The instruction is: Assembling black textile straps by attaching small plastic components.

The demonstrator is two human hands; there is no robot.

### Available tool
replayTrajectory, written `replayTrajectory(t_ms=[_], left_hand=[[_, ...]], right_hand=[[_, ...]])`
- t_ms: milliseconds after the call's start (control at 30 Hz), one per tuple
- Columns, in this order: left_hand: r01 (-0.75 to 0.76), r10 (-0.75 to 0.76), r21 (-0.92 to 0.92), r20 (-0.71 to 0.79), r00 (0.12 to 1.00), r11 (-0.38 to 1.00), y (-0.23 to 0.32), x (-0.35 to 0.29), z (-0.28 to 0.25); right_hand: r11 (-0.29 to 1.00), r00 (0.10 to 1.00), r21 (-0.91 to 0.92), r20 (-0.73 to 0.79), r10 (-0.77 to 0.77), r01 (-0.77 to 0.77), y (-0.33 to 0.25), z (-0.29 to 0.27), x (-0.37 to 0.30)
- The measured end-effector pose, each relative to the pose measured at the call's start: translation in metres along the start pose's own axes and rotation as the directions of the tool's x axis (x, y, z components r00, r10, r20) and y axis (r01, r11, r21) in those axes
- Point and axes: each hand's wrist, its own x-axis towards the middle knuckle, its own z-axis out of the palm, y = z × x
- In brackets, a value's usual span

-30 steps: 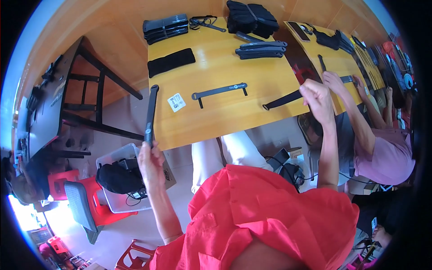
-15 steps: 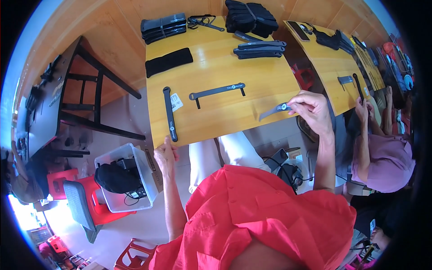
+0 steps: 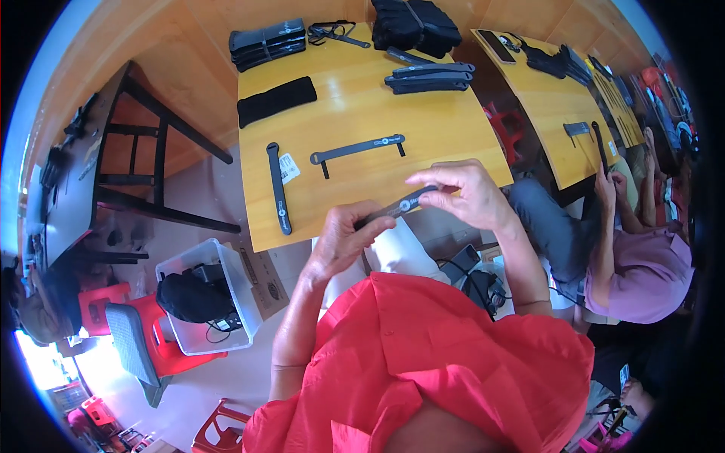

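Note:
A dark grey strap (image 3: 405,204) with a white print is stretched between my hands, just above the near edge of the table. The fingers of my left hand (image 3: 346,235) pinch its left end. My right hand (image 3: 474,195) grips the other end between thumb and fingers. On the table lies a similar strap (image 3: 278,189) with a slotted end, beside a white label (image 3: 288,168). Farther right rests another strap (image 3: 359,149), lying crosswise over two short black strips.
A black cloth piece (image 3: 277,100) lies on the yellow table (image 3: 340,113). Behind it are a bundled strap stack (image 3: 266,47), a loose strap pile (image 3: 429,78) and a black bundle (image 3: 417,29). A plastic bin (image 3: 208,302) stands left; a co-worker (image 3: 642,272) sits right.
My right hand has brought its strap left and inward. My left hand has come off the table edge and moved right, taking hold of the strap's other end.

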Motion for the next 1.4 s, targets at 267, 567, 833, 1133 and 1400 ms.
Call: replayTrajectory(t_ms=[267,567,833,1133,1400], left_hand=[[0.135,-0.127,0.181,-0.056,0.99,0.974,-0.032,0.005,-0.037],[0.111,-0.105,0.005,-0.297,0.949,0.994,-0.052,0.011,-0.054],[0.06,-0.173,-0.276,-0.408,0.897,0.959,-0.073,0.032,-0.064],[0.062,-0.175,-0.243,-0.479,0.86,0.968,-0.089,0.061,-0.089],[0.047,-0.03,0.01,-0.63,0.776,0.999,-0.106,0.082,-0.096]], right_hand=[[0.926,0.929,0.195,-0.12,0.351,-0.325,0.076,0.009,-0.004],[0.828,0.871,0.398,-0.125,0.476,-0.395,0.102,0.017,-0.005],[0.683,0.809,0.645,-0.167,0.564,-0.343,0.134,0.027,0.013],[0.694,0.784,0.63,-0.211,0.584,-0.348,0.156,0.033,0.044],[0.75,0.767,0.53,-0.259,0.587,-0.395,0.176,0.039,0.055]])
